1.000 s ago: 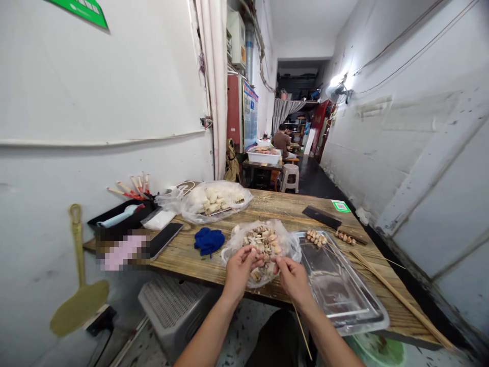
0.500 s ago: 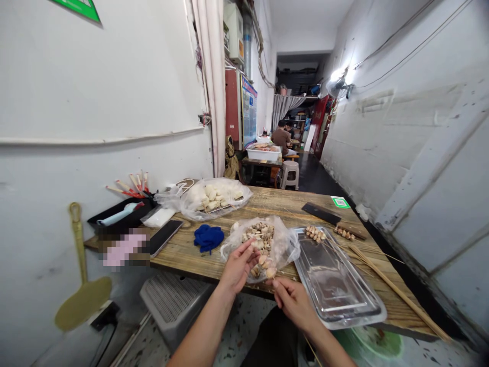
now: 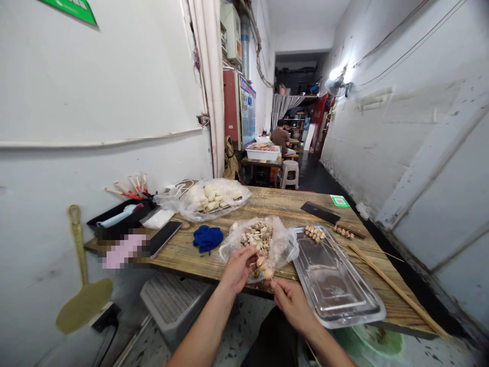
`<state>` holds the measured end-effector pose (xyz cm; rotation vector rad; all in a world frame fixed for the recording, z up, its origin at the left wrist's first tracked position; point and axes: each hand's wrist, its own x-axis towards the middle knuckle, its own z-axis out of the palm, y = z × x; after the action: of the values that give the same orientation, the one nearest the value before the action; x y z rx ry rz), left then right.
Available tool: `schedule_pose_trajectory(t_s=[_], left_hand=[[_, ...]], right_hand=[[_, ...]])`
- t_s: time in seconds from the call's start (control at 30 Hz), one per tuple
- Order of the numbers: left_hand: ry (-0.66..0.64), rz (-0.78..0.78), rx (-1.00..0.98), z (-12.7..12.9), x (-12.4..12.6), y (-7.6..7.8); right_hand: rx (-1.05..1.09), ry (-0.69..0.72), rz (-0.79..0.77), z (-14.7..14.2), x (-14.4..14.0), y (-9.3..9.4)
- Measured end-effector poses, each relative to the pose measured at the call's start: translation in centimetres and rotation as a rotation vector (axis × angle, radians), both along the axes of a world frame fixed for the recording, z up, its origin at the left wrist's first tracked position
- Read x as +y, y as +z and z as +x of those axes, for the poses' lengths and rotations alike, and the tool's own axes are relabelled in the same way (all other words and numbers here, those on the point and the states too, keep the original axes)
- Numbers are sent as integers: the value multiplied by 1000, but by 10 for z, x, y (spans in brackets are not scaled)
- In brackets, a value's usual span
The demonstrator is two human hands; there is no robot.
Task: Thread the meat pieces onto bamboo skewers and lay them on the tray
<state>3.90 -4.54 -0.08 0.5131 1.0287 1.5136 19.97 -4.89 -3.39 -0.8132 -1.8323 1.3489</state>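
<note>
My right hand (image 3: 292,303) pinches a thin bamboo skewer below a row of pale pinkish garlic cloves (image 3: 265,266) threaded on it. At the far end of that row my left hand (image 3: 240,267) is closed, thumb and fingertips together on what appears to be another garlic clove, mostly hidden by the fingers. Just beyond both hands lies an open clear plastic bag (image 3: 284,248), holding many loose cloves (image 3: 258,234). To the right, a metal tray (image 3: 336,285) has a finished-looking skewer of cloves (image 3: 314,233) across its far corner.
A cleaver (image 3: 320,212) lies beyond the tray, beside another clove skewer (image 3: 344,233). Bare bamboo skewers (image 3: 401,293) stretch along the right side. Leftward are a blue cloth (image 3: 207,238), a bag of pale pieces (image 3: 212,198) and a phone (image 3: 165,238). People sit far back.
My left hand has drawn its fingers closer together at the skewer's far end. My right hand keeps its hold on the skewer, nearly in place. The view has shifted slightly.
</note>
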Motion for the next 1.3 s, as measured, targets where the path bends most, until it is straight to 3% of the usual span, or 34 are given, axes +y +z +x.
schedule_pose_trajectory(t_s=[0.83, 1.3], left_hand=[[-4, -47, -32, 7, 2, -7], [-5, -61, -37, 10, 1, -6]], right_hand=[[-54, -98, 173, 0, -2, -3], [-95, -90, 182, 2, -1, 0]])
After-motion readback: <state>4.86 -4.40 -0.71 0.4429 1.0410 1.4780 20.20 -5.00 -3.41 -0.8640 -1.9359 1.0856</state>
